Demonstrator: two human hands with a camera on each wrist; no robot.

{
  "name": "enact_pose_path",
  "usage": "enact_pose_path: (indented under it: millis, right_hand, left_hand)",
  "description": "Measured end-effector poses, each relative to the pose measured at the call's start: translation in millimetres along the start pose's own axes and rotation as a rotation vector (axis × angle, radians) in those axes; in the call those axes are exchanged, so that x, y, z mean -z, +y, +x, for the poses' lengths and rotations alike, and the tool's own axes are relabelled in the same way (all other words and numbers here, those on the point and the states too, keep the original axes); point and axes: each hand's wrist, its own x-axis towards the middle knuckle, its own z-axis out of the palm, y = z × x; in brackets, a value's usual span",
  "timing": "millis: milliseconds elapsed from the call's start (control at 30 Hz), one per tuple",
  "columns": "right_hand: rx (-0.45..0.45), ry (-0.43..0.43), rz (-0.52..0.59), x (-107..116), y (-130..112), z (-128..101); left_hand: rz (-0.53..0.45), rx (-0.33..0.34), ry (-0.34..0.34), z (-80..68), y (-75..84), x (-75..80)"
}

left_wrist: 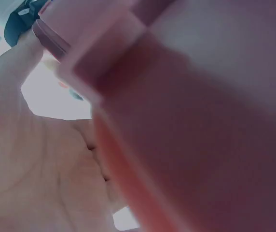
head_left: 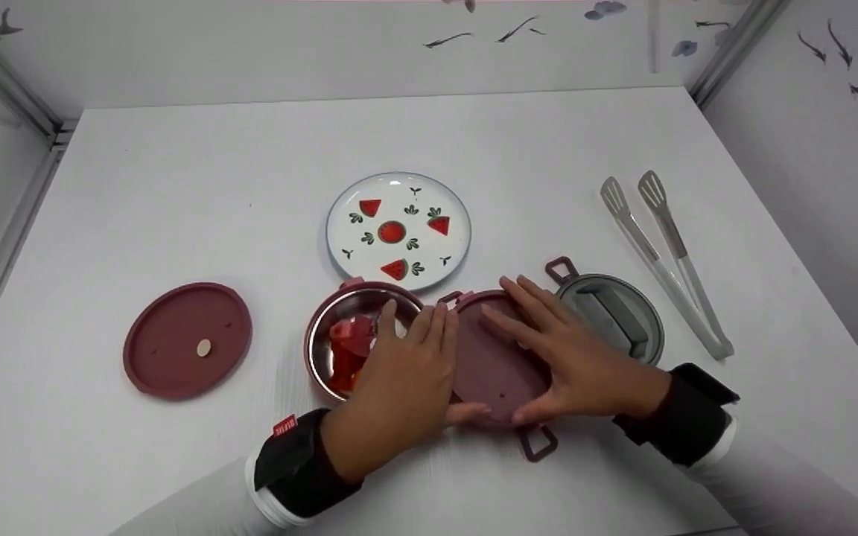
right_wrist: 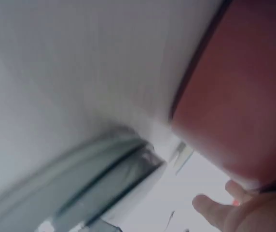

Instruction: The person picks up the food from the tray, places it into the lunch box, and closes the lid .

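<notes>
A round dark-red lunch container [head_left: 507, 365] with a flat top and a loop handle stands between the two hands. The left hand [head_left: 407, 372] is at its left side, fingers straight and thumb by the near rim. Straight, spread fingers of the right hand [head_left: 578, 361] reach over its right side, with the thumb at the near edge. Under the left hand's fingers is a steel-lined bowl [head_left: 315, 350] with red, food-like pieces [head_left: 351, 339] inside, partly hidden. In the left wrist view the container's wall [left_wrist: 200, 125] fills the right part beside the palm.
A watermelon-patterned plate [head_left: 351, 249] lies behind the bowl. At the left is a dark-red oval lid [head_left: 168, 335] with a small beige knob. Right of the hands are a grey lid [head_left: 641, 305] with a bar grip and metal tongs [head_left: 671, 275].
</notes>
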Motion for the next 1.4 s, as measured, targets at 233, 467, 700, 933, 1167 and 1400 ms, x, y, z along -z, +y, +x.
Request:
enact_pose_path:
  millis: [233, 467, 700, 933, 1167, 1400]
  right_hand:
    - [-0.009, -0.02, -0.014, -1, -2, 3]
    - [-0.03, -0.05, -0.065, -2, -2, 8]
    - [-0.043, -0.082, -0.123, 5, -4, 13]
    - [-0.078, -0.111, -0.149, 9, -10, 15]
    - [-0.074, -0.108, -0.135, 3, -7, 16]
    - [-0.065, -0.082, -0.11, 1, -4, 14]
  left_hand:
    - [-0.075, -0.019, 0.001, 8.0, -7.8, 0.7]
    - [-0.118, -0.008, 0.024, 10.5, -10.3, -5.8]
    - [-0.156, -0.016, 0.03, 12.5, -17.2, -6.0]
    - [-0.191, -0.045, 0.104, 16.0, -23.8, -11.1]
    - [-0.182, -0.037, 0.108, 12.7, -22.4, -18.4]
    - [-0.181, -0.032, 0.119, 8.4, -19.1, -26.6]
